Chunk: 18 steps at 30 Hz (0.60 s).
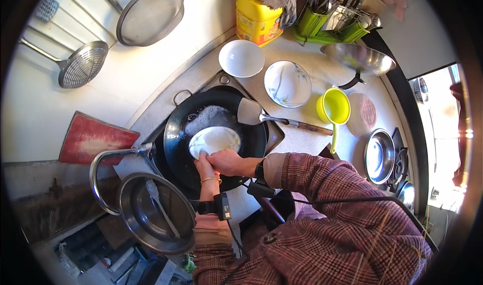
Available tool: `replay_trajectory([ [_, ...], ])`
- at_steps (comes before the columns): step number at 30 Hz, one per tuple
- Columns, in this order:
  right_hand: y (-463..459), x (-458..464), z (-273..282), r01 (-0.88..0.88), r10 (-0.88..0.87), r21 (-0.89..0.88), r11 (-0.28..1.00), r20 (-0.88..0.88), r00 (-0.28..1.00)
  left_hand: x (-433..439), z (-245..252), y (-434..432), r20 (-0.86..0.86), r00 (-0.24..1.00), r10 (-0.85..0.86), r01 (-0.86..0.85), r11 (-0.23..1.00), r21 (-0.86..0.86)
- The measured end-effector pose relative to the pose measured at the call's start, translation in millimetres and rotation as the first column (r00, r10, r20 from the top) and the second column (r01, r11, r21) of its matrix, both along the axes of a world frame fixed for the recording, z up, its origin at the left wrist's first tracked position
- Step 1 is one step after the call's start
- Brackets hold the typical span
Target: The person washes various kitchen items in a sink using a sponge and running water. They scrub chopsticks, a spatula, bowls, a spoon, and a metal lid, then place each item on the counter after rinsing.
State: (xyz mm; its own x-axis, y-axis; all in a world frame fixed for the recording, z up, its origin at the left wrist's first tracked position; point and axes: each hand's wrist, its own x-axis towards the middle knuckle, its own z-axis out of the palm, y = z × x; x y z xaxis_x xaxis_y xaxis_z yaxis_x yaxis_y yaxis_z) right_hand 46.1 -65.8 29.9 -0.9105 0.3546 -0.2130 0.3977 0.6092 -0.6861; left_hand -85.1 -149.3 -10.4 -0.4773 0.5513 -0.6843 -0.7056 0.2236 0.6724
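Observation:
A white bowl with a painted floral pattern [216,141] is tilted over the dark wok [247,138]. My left hand [205,167] grips its near rim, thumb on the inside. Close against it, my right hand [226,162] is at the same rim; its fingers are mostly hidden, so what they hold is unclear. Foamy water [208,119] lies in the bottom of the wok, beyond the bowl. Across the wok's right edge rests a metal wok spatula [250,112] with a wooden handle.
A faucet [99,179] arches over a steel basin [130,209] at left. Beyond the wok stand a white bowl [241,58], a floral dish [287,84] and a yellow detergent bottle [256,24]. A yellow-green ladle [333,105] and a steel pan [377,60] lie to the right.

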Motion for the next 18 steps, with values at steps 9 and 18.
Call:
replay_trajectory([
  [9,-6,-2,15,-0.016,0.030,-0.106,0.994,0.124,0.992,-1,-3,-11,0.039,0.999,-0.024,0.024,1.000,0.000],
  [18,-11,-3,11,-0.059,0.062,-0.024,0.998,0.118,0.991,3,3,-7,-0.094,0.996,-0.002,-0.009,0.993,-0.117],
])
